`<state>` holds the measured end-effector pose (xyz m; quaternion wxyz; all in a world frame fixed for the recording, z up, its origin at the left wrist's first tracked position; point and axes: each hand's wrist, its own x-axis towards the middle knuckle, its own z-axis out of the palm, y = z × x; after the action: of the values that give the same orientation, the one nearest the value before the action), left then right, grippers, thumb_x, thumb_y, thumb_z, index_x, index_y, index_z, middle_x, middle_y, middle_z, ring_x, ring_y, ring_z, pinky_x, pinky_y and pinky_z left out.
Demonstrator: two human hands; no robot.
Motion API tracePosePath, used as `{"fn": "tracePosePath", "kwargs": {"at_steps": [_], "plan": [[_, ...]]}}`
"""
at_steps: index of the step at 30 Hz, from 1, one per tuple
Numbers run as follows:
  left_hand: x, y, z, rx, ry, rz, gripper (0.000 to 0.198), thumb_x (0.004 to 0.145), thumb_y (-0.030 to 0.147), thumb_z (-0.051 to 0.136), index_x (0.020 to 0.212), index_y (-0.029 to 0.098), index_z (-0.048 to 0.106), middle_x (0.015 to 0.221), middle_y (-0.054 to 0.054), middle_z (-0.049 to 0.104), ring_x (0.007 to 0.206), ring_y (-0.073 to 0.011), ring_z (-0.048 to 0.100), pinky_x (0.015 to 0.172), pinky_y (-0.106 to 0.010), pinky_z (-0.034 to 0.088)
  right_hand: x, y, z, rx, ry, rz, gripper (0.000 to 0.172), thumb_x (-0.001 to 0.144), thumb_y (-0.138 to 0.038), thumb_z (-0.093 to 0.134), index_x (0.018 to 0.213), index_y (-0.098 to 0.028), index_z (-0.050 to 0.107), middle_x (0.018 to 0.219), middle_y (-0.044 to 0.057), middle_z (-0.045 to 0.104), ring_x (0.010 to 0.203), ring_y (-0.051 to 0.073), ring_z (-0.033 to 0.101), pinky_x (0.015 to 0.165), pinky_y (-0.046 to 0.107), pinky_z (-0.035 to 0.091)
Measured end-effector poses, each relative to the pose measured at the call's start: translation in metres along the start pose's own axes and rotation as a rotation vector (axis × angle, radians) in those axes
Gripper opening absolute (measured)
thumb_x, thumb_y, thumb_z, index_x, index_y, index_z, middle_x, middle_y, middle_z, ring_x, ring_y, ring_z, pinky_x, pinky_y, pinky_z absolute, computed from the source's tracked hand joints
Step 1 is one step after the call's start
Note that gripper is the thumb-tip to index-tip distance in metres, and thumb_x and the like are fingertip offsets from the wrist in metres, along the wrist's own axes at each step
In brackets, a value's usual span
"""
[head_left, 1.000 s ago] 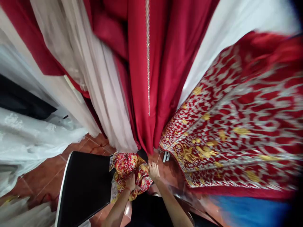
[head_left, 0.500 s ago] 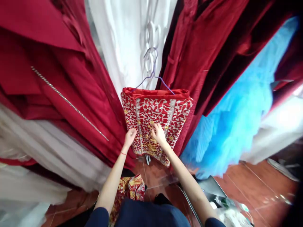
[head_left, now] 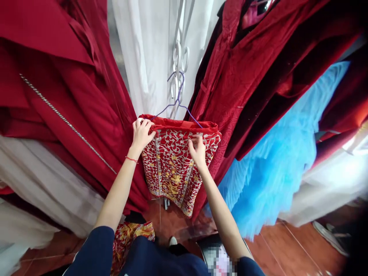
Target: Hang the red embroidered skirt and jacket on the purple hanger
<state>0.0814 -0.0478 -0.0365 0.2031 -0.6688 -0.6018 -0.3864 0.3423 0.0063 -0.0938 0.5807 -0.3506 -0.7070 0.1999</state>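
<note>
A red embroidered garment [head_left: 172, 168] with silver and gold patterning hangs from a purple wire hanger [head_left: 178, 101]. The hanger is hooked on a white ring-shaped rack fitting [head_left: 177, 57]. At the garment's upper left corner, my left hand [head_left: 141, 134] is closed over the top edge, its thumb on the front. My right hand [head_left: 197, 151] is at the upper right of the front, just below the red top band, with bent fingers closed on the cloth. The garment's back is hidden.
Dark red dresses [head_left: 71, 96] hang on the left, and red textured cloth [head_left: 230, 76] on the right. Beyond it hangs a blue ruffled dress [head_left: 276, 165]. White curtain cloth [head_left: 149, 53] is behind. Red-yellow patterned fabric [head_left: 123, 237] lies low by my body, above tiled floor [head_left: 273, 245].
Both hands have moved up from the garment's lower middle to its top part. My left hand now grips the upper left edge. The view has shifted slightly.
</note>
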Motion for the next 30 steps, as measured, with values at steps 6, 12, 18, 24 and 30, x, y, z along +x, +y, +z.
{"fn": "tracePosePath", "kwargs": {"at_steps": [6,12,18,24,30], "plan": [[-0.009,0.028,-0.027,-0.055,-0.099,0.083,0.017,0.08,0.035,0.068,0.09,0.022,0.067,0.104,-0.01,0.068,0.115,-0.0322,0.05,0.107,-0.051,0.032,0.028,0.024,-0.007,-0.02,-0.007,0.01,0.026,0.084,-0.039,0.058,0.1,-0.02,0.049,0.091,0.005,0.06,0.087,0.02,0.058,0.086,0.038,0.046],[-0.022,0.039,-0.045,-0.06,-0.22,0.141,0.038,0.077,0.018,0.06,0.114,0.021,0.065,0.117,-0.009,0.067,0.13,-0.0328,0.044,0.113,-0.052,0.024,-0.002,-0.04,0.029,0.114,-0.29,-0.09,0.022,0.096,-0.038,0.047,0.092,-0.02,0.059,0.091,0.006,0.065,0.084,0.018,0.059,0.081,0.032,0.046],[-0.03,0.035,-0.046,-0.146,-0.225,0.114,0.051,0.08,0.007,0.047,0.122,0.029,0.064,0.126,-0.002,0.066,0.132,-0.0237,0.047,0.117,-0.05,0.017,-0.008,-0.077,0.067,0.202,-0.309,-0.143,0.022,0.089,-0.038,0.061,0.099,-0.018,0.063,0.093,0.006,0.067,0.081,0.018,0.059,0.08,0.031,0.046],[-0.049,0.039,-0.041,-0.319,-0.132,0.001,0.007,0.084,0.028,0.062,0.082,0.026,0.069,0.127,0.0,0.066,0.139,-0.0256,0.042,0.118,-0.049,0.012,-0.016,-0.062,0.071,0.295,-0.393,-0.11,0.019,0.091,-0.032,0.053,0.09,-0.019,0.066,0.086,0.004,0.067,0.079,0.018,0.059,0.079,0.031,0.046],[-0.086,0.031,-0.015,-0.375,0.036,-0.149,0.016,0.09,0.03,0.059,0.075,0.023,0.064,0.097,-0.001,0.074,0.121,-0.0245,0.06,0.117,-0.051,0.018,-0.02,-0.052,0.08,0.455,-0.347,0.143,0.027,0.094,-0.038,0.046,0.097,-0.02,0.066,0.094,0.003,0.068,0.087,0.017,0.06,0.084,0.029,0.047]]}}
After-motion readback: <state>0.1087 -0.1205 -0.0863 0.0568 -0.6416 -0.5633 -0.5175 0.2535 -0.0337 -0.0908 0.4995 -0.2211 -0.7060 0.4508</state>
